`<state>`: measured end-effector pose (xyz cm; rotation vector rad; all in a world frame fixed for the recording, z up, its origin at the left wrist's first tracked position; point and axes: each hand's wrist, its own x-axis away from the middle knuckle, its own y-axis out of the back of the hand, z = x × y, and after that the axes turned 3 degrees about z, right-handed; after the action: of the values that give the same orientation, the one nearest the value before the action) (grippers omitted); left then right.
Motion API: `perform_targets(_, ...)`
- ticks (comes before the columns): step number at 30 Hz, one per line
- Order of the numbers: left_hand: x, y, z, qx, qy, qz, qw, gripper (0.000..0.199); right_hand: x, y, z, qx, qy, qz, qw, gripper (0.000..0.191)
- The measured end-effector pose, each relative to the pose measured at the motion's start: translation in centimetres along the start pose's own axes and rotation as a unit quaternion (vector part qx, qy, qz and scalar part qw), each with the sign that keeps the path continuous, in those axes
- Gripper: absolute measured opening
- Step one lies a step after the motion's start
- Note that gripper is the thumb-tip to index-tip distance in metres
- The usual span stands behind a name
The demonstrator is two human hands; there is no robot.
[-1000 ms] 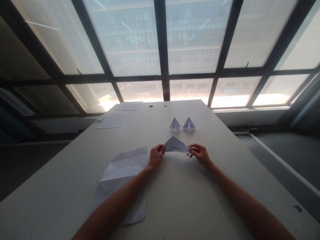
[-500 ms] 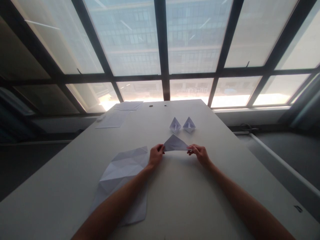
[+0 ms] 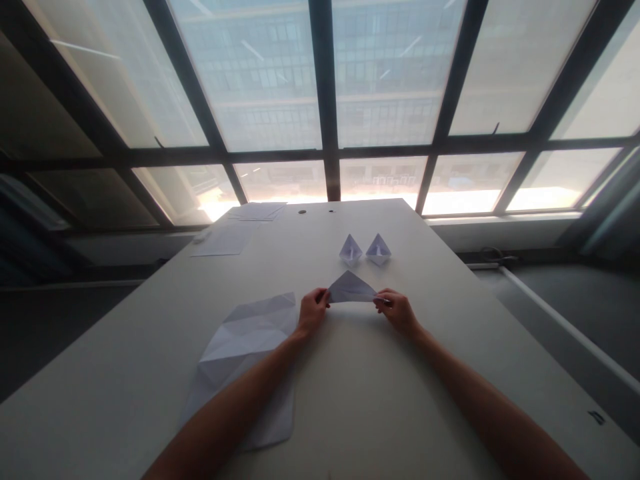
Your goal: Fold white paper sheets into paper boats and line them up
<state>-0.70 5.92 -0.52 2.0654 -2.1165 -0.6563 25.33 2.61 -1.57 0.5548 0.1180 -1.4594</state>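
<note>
A folded paper triangle (image 3: 351,288) is held just above the table, its peak pointing away from me and its long edge toward me. My left hand (image 3: 314,311) pinches its left corner. At the right corner, the fingers of my right hand (image 3: 397,309) are closed on the paper. Two folded paper boats (image 3: 351,251) stand side by side just beyond the triangle. Beside my left forearm lie creased white sheets (image 3: 245,333), partly covered by that arm.
The white table (image 3: 350,400) stretches to the large windows. Flat paper sheets (image 3: 225,239) lie at its far left. Two small dark round spots (image 3: 302,212) mark the far end. A small dark mark (image 3: 596,417) is near the right edge.
The fingers of my right hand have shifted slightly at the right corner of the paper triangle. Otherwise the hands and papers look almost the same.
</note>
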Motion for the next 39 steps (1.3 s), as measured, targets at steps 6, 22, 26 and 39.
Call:
perform_targets(6,0.1,0.0,-0.4,0.0,-0.005,0.003,1.0,0.035,0.0,0.0,0.3,0.025,-0.007,-0.017,1.0,0.034)
perform_targets(22,0.4,0.0,-0.8,0.011,-0.02,0.031,0.999,0.034,-0.3,0.0,0.1,-0.103,-0.062,-0.107,0.987,0.039)
perform_targets(26,0.3,0.0,-0.8,0.014,-0.02,0.028,0.999,0.034,-0.4,-0.1,0.0,-0.116,-0.053,-0.134,0.983,0.038)
perform_targets(39,0.2,0.0,-0.6,0.031,-0.015,0.016,0.999,0.038,-0.4,0.1,-0.7,-0.008,-0.024,-0.091,0.995,0.041)
